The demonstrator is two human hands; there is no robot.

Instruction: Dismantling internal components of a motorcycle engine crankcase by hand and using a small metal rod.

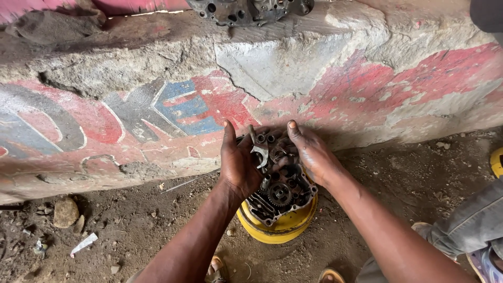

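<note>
Currently, your left hand (238,162) and right hand (313,154) flank a greasy engine case half (280,191), one on each side. The case sits open side up on a yellow bowl-shaped stand (277,228), which rests on the dirt floor (131,230) close to the painted concrete wall (157,105). Judged from this arrangement, the stand keeps the casting off the dirt and presents the gears toward you.

Your left hand cups the left edge of the case; the thumb points up toward the wall and the fingers (254,175) wrap against the casting, closed on it rather than spread. This grip appears to steady the assembly. Your right hand lies over the far right part of the case, thumb up, with its fingers curled down among the internal parts; whether they pinch a specific part cannot be determined, as the hand hides them.

Between your hands, a pale metal shift fork (260,154) stands upright on the far side of the case. A toothed gear (280,194) lies flat near the centre, exposed and untouched.

On top of the wall, at the far edge of the scene, a second metal engine casting (246,9) rests well apart from the work. A stone (65,211) lies on the floor to the left. Another person's trouser leg (471,225) enters at the right.
</note>
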